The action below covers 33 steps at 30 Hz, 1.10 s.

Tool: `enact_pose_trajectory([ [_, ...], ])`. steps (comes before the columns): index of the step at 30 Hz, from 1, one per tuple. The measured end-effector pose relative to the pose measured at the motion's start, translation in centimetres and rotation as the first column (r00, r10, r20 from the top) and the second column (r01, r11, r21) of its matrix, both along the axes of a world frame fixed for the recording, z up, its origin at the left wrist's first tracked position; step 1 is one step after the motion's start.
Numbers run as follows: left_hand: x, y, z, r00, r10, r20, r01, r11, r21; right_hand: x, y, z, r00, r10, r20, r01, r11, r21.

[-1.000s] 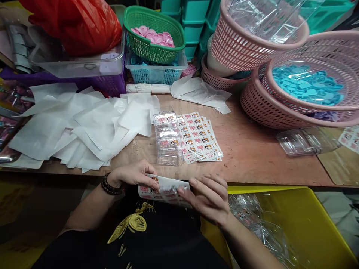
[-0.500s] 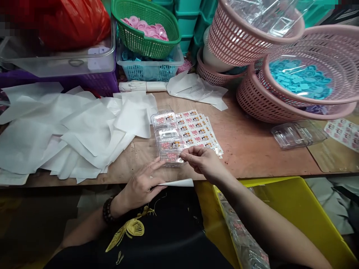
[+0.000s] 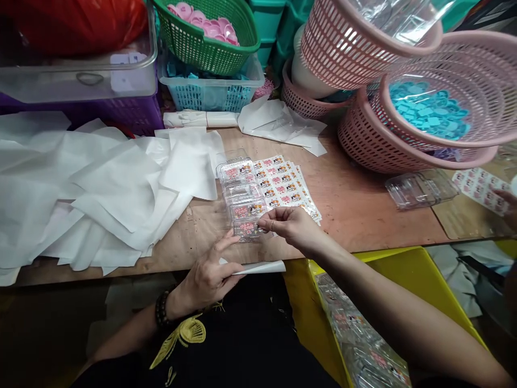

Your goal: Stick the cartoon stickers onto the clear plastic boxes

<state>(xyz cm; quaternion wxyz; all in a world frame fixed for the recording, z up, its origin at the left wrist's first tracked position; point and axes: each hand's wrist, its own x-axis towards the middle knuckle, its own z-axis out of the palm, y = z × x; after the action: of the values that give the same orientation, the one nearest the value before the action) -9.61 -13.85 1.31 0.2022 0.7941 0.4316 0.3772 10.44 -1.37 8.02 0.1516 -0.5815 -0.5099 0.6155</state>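
Observation:
My left hand (image 3: 210,272) grips a curled white sheet (image 3: 264,267) between thumb and fingers at the table's front edge. Its extended index finger reaches the near corner of a clear plastic box (image 3: 241,191). With thumb and index finger, my right hand (image 3: 297,227) pinches the right end of a cat sticker (image 3: 246,229) at the box's nearest section. Similar stickers with pink lettering sit on sections farther back. Just right of the box lies a fanned stack of cat sticker sheets (image 3: 286,180), partly behind my right hand.
Loose white papers (image 3: 117,188) cover the table's left side. Pink baskets (image 3: 359,134) stand at back right, one holding blue pieces (image 3: 430,110). Another clear box (image 3: 422,188) lies right, near another person's hand (image 3: 508,202) at a sticker sheet. A yellow bin (image 3: 428,285) holds packed boxes below.
Another person's hand has appeared at the right edge by the sticker sheet. The camera view has shifted slightly. My left hand has drawn slightly back from the box; my right hand's pinch stays.

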Motion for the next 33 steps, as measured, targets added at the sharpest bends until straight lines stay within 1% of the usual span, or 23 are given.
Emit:
enact_pose_trajectory([
  [6,0.0,0.0,-0.1,0.999,-0.005,0.035,0.005,1.0,0.014,-0.1,0.2,-0.4,1.0,-0.017,0.009,0.017,1.0,0.011],
  [10,0.0,0.0,-0.1,0.999,0.003,0.035,-0.004,1.0,0.019,-0.1,0.1,-0.3,0.999,-0.02,0.035,0.02,1.0,0.003],
  [19,0.2,0.3,0.2,0.997,0.007,-0.075,-0.005,0.999,0.035,-0.2,0.2,-0.7,0.999,-0.005,0.054,0.003,1.0,0.031],
  [21,0.2,0.3,0.3,0.993,0.013,-0.117,-0.011,1.0,0.02,-0.3,0.1,-0.7,0.998,0.021,0.065,-0.024,0.998,0.052],
  [23,0.3,0.3,0.4,0.988,0.024,-0.152,-0.024,1.0,-0.001,-0.5,-0.2,-0.5,0.988,0.067,0.137,-0.084,0.989,0.124],
  [24,0.4,0.3,0.4,0.986,0.03,-0.164,-0.031,0.999,-0.008,-0.7,-0.5,-0.3,0.974,0.095,0.205,-0.133,0.975,0.179],
  [26,0.5,0.3,0.6,0.982,0.041,-0.183,-0.045,0.999,-0.017,-1.0,-1.1,0.0,0.916,0.133,0.378,-0.252,0.924,0.286],
  [27,0.6,0.4,0.7,0.981,0.045,-0.191,-0.049,0.999,-0.017,-1.1,-1.4,0.1,0.874,0.142,0.464,-0.316,0.893,0.322],
  [29,0.7,0.4,0.8,0.978,0.05,-0.205,-0.054,0.998,-0.013,-0.9,-1.8,0.4,0.789,0.138,0.599,-0.413,0.84,0.351],
  [31,0.8,0.5,0.9,0.976,0.058,-0.211,-0.06,0.998,-0.007,0.0,-2.0,0.5,0.723,0.077,0.686,-0.438,0.82,0.369],
  [32,0.8,0.5,0.9,0.976,0.062,-0.208,-0.064,0.998,-0.001,0.6,-2.1,0.4,0.706,0.026,0.708,-0.416,0.824,0.384],
  [33,0.8,0.4,0.8,0.977,0.065,-0.204,-0.067,0.998,0.002,1.4,-2.1,0.3,0.708,-0.019,0.706,-0.374,0.838,0.398],
])
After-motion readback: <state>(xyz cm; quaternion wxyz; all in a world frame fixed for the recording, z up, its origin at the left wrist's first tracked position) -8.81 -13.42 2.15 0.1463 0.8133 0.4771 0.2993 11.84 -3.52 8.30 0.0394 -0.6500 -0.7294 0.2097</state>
